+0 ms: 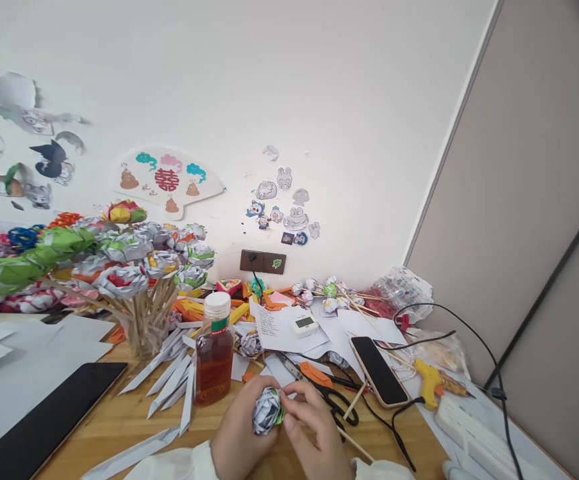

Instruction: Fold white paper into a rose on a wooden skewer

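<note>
Near the front edge of the table, my left hand [242, 423] wraps round a folded paper flower [268, 410], white and grey with a strip of green at its right side. The fingers of my right hand [314, 427] pinch the flower's right edge, where the green paper shows. Part of the bloom is hidden behind my fingers. A bottle of amber liquid [213, 367] with a white cap stands just left of my hands. To their right lie black-handled scissors [342, 403] and a thin wooden stick [355, 400].
Folded paper strips [174, 380] and a black tablet-like slab [54, 417] lie at left. A bunch of paper flowers on sticks [144, 267] stands behind them. At right are a phone [379, 370], a yellow glue gun [429, 382], cables and a white power strip [469, 423]. A white timer [304, 322] sits on papers.
</note>
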`<state>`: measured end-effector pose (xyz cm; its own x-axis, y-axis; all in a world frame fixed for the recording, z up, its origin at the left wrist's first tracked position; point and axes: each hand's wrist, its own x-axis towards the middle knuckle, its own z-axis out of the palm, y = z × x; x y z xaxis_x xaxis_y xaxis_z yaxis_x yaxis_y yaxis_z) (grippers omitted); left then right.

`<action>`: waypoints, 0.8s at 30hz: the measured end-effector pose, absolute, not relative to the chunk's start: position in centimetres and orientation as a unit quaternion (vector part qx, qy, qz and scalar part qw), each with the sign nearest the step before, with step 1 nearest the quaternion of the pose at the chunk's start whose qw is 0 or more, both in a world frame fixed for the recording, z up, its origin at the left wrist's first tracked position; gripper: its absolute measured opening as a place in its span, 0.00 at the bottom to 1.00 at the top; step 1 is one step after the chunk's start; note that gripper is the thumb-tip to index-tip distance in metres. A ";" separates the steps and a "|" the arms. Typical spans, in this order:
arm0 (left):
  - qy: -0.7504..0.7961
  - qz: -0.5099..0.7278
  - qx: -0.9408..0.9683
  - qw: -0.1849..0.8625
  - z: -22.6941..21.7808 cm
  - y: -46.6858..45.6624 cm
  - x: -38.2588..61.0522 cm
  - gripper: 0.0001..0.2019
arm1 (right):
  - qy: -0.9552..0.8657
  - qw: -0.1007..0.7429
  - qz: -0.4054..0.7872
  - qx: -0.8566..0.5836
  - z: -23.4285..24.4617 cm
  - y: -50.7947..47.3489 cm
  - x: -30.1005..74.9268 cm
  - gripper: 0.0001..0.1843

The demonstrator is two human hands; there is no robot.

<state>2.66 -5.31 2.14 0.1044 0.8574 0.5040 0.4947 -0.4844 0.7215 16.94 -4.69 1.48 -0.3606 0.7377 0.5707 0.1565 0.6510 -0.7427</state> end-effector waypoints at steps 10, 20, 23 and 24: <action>0.463 0.476 0.718 0.208 2.0 -5.8 2.8 0.16 | -0.763 0.502 0.301 -0.276 1.1 -4.5 17.1 0.12; 0.471 0.462 0.721 0.214 1.7 -5.5 2.8 0.16 | -0.761 0.465 0.363 -0.271 1.6 -4.0 17.4 0.11; 0.468 0.464 0.719 0.222 1.5 -5.4 2.8 0.16 | -0.770 0.460 0.351 -0.268 1.3 -3.9 17.6 0.09; 0.468 0.467 0.715 0.226 1.5 -5.4 2.9 0.15 | -0.768 0.459 0.356 -0.269 1.3 -3.8 17.6 0.09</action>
